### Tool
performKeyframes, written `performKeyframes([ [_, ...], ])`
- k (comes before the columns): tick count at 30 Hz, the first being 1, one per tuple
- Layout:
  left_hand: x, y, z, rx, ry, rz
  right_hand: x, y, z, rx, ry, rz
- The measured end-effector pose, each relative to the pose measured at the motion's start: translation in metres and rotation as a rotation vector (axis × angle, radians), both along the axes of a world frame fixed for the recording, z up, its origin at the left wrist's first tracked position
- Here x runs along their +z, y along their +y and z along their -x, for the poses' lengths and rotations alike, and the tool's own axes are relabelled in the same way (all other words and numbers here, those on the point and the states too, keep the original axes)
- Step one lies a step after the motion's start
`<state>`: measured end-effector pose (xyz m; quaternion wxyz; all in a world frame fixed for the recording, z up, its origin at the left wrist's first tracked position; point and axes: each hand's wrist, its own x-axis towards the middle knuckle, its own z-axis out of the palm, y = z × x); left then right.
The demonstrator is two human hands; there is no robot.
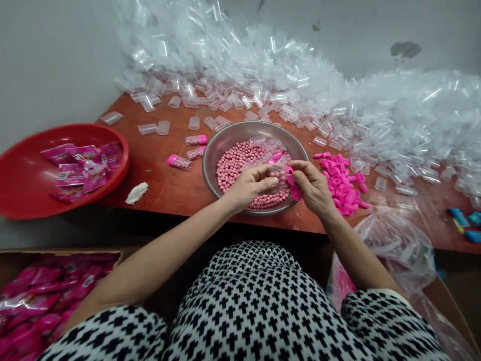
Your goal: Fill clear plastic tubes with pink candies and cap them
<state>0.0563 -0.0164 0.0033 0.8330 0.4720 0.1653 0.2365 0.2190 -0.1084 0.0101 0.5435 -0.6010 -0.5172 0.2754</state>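
Observation:
My left hand (251,184) is closed around a small clear plastic tube (277,176) filled with pink candy balls, held over a metal bowl (214,150). My right hand (312,188) pinches a bright pink cap (293,184) against the tube's end. The bowl holds a layer of pink candy balls (233,165) and a few tubes. Three capped, filled tubes (179,161) lie on the table left of the bowl. A pile of loose pink caps (342,181) sits just right of my right hand.
A large heap of empty clear tubes (285,75) covers the back and right of the brown table (165,185). A red basin (22,200) with pink packets stands at left. A box of pink packets (33,301) lies lower left, a plastic bag (398,250) lower right.

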Motion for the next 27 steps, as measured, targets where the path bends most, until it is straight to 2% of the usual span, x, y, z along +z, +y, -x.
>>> performKeyframes([
  [3, -0.001, 0.0, 0.003, 0.032, -0.042, 0.066, 0.0, 0.003, 0.006, -0.037, -0.183, -0.067],
  [7, -0.002, 0.0, 0.006, 0.056, -0.086, 0.135, 0.012, -0.001, 0.002, 0.034, -0.504, -0.118],
  [10, -0.002, -0.001, 0.006, 0.048, -0.096, 0.092, 0.023, -0.003, -0.001, 0.087, -0.717, -0.075],
  [12, -0.002, -0.001, 0.007, 0.052, -0.083, 0.037, 0.028, -0.004, -0.002, 0.075, -0.784, -0.051],
  [14, -0.002, -0.001, 0.007, 0.078, -0.073, -0.005, 0.03, -0.003, -0.005, 0.033, -0.715, -0.045],
  [16, -0.002, -0.002, 0.008, 0.099, -0.07, -0.02, 0.03, 0.0, -0.007, 0.013, -0.517, -0.046],
  [18, -0.001, -0.002, 0.007, 0.106, -0.077, 0.001, 0.026, 0.005, -0.007, 0.039, -0.319, -0.037],
  [20, 0.0, -0.002, 0.007, 0.116, -0.089, 0.045, 0.022, 0.009, -0.005, 0.068, -0.224, -0.033],
  [23, 0.001, -0.003, 0.006, 0.142, -0.091, 0.092, 0.017, 0.011, 0.0, 0.053, -0.232, -0.057],
  [27, 0.003, -0.003, 0.006, 0.131, -0.079, 0.097, 0.018, 0.008, -0.003, 0.056, -0.379, -0.073],
])
